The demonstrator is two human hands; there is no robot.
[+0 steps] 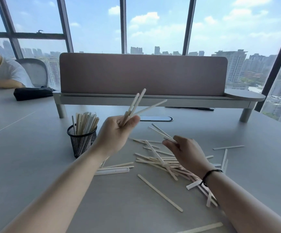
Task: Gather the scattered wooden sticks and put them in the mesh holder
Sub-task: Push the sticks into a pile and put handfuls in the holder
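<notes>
From the head camera, the left hand [118, 130] is raised above the table [35, 165], fingers and thumb closed on a few sticks [137, 105] that fan apart at their far ends. The right hand [186, 152] is lower, over the loose pile [161, 162], its fingertips pinched on two or three more sticks [161, 132]; the exact count is hard to tell, since they overlap. The mesh cup [81, 140] stands just left of the left wrist, already crowded with upright sticks.

The risks I see: the splayed bundle in the left hand looks loosely held, so one stick could slip out on the way to the cup. Because the cup is nearly full, the fanned ends may catch on sticks already inside or on the rim and spill. The left forearm passes close to the cup and could knock it over. Many sticks are left on the table, some near the front edge.
</notes>
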